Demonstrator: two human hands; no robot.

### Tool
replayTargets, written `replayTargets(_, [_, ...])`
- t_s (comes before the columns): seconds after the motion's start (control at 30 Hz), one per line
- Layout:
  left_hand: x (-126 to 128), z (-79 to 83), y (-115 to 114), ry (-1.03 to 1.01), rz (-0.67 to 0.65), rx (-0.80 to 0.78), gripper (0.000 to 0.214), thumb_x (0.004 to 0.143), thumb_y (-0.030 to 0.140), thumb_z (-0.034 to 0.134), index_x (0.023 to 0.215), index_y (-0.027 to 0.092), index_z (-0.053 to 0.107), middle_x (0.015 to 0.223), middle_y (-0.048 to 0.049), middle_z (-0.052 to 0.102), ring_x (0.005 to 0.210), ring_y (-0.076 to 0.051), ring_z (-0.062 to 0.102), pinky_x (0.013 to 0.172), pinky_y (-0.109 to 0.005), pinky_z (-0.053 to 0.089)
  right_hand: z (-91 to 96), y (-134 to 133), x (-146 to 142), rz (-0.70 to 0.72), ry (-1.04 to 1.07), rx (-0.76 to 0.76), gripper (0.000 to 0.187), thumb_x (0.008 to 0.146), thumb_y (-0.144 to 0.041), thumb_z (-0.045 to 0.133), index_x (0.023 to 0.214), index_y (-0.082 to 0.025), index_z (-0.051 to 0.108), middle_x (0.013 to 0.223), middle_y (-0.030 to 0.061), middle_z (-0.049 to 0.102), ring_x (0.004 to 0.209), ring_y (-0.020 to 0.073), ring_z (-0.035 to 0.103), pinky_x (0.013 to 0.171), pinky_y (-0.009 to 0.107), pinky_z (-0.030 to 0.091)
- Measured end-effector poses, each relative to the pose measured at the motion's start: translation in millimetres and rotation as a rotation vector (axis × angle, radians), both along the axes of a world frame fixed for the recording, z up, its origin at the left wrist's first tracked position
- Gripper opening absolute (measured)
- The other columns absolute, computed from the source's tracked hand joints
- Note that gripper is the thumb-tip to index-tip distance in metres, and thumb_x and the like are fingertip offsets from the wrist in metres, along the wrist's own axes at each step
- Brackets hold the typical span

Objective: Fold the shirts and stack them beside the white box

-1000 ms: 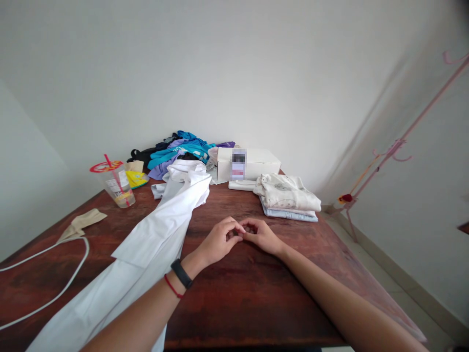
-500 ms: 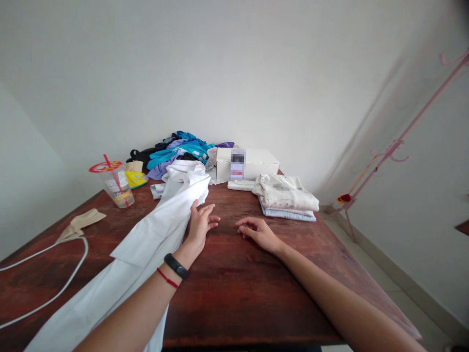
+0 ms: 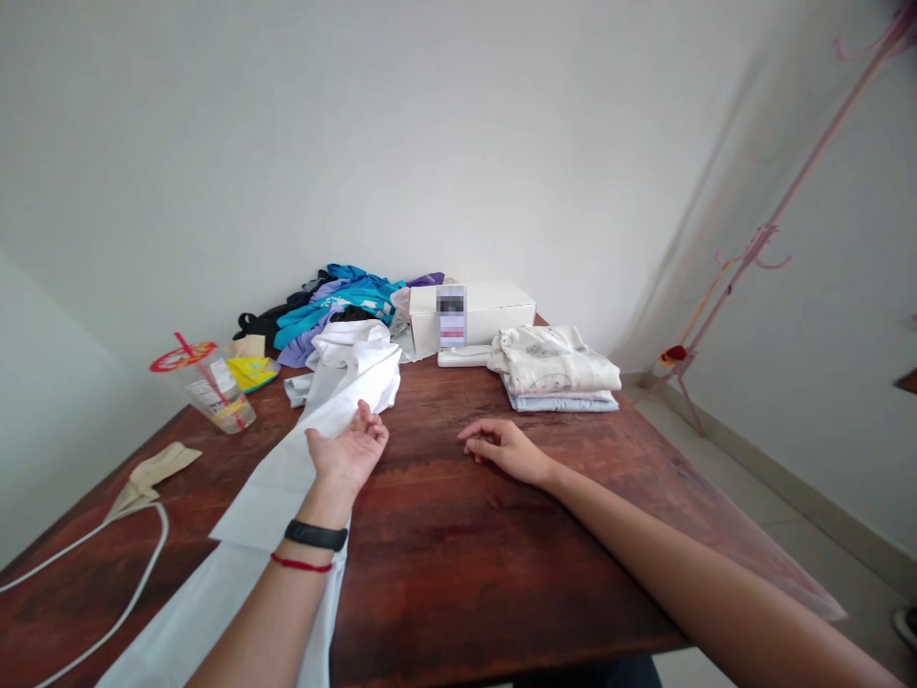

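Note:
My left hand [image 3: 349, 447] is turned palm up over a long white garment [image 3: 272, 497], its fingers loosely curled and apart, holding nothing. The garment runs lengthwise down the left part of the dark wooden table [image 3: 458, 564], bunched at its far end; my forearm covers part of it. My right hand [image 3: 510, 452] rests on the bare wood to the right, fingers bent and apart with nothing in them. Beyond it, nearest to that hand, lies a stack of folded clothes [image 3: 559, 368], a patterned white piece on top.
A clear plastic cup [image 3: 219, 392] with a red straw stands at left, near a yellow packet [image 3: 252, 373], a beige cloth strip [image 3: 158, 473] and a white cable [image 3: 136, 592]. Behind are a heap of coloured clothes [image 3: 336, 306] and a white box [image 3: 494, 311]. A pink stand [image 3: 752, 248] is off to the right.
My left hand has rolled from thumb-up to palm up and moved a little left and back over the white garment. My right hand stays nearly still. The view has tilted slightly.

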State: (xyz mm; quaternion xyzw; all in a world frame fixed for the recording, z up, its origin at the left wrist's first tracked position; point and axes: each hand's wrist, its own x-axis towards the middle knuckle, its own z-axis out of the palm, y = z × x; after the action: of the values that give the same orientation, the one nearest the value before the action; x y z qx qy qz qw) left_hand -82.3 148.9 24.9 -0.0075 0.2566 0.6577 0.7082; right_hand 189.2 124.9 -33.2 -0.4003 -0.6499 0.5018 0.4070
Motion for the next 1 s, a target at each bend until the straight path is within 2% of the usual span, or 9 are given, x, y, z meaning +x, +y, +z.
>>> replayTargets(0.2, [-10,-3.7,5,-0.104,-0.026,-0.009,0.084,0.092,0.072,0.0,0.111,0.011,0.055,0.077,-0.0109,0.064,0.056,-0.022,0.055,0.046,-0.033,0.044,0.8,-1,0,-0.001,0.009,-0.013,0.031,0.085,-0.04,0.068,0.102,-0.014,0.072,0.085,0.005,0.07,0.068,0.0137,0.061,0.067,0.027,0.047])
replayTargets(0.43, [-12,-3.9,9,-0.004,-0.034,-0.107,0.053,0.103,0.037,0.012,0.115,0.01,0.056,0.075,-0.0095,0.064,0.053,-0.021,0.057,0.046,-0.031,0.043,2.4,-1,-1,0.002,0.023,-0.035,0.029,0.084,-0.037,0.068,0.101,-0.014,0.071,0.085,0.0053,0.07,0.069,0.0141,0.061,0.066,0.027,0.047])
replayTargets(0.57, [-12,-1.3,8,0.023,0.011,-0.13,0.051,0.103,0.027,0.011,0.121,0.009,0.055,0.074,-0.0073,0.064,0.05,-0.019,0.056,0.046,-0.03,0.042,3.2,-2,-1,0.008,0.019,-0.032,0.028,0.085,-0.036,0.067,0.102,-0.014,0.071,0.085,0.0051,0.07,0.069,0.0141,0.061,0.067,0.027,0.047])
replayTargets(0.7, [-11,-2.5,9,0.051,0.052,-0.117,0.053,0.102,0.024,0.009,0.119,0.008,0.057,0.074,-0.0071,0.064,0.051,-0.018,0.056,0.047,-0.029,0.042,3.6,-2,0,0.013,0.026,-0.033,0.029,0.085,-0.037,0.067,0.102,-0.014,0.071,0.085,0.0052,0.07,0.07,0.0143,0.062,0.067,0.027,0.047])
replayTargets(0.83, [-4,-6.6,8,0.24,0.075,-0.058,0.048,0.097,0.02,0.019,0.112,0.007,0.062,0.077,-0.0073,0.064,0.052,-0.016,0.054,0.048,-0.028,0.041,2.8,-2,0,0.018,0.024,-0.028,0.03,0.086,-0.038,0.066,0.103,-0.013,0.071,0.084,0.0055,0.07,0.07,0.0143,0.062,0.067,0.027,0.047])
replayTargets(1.0, [11,-6.6,2,0.575,0.011,0.141,0.045,0.091,0.028,0.032,0.101,0.006,0.069,0.081,-0.0099,0.065,0.058,-0.016,0.056,0.052,-0.027,0.043,2.2,-1,-1,0.014,0.02,-0.029,0.031,0.085,-0.039,0.067,0.102,-0.014,0.071,0.084,0.0054,0.07,0.069,0.0144,0.062,0.067,0.027,0.047])
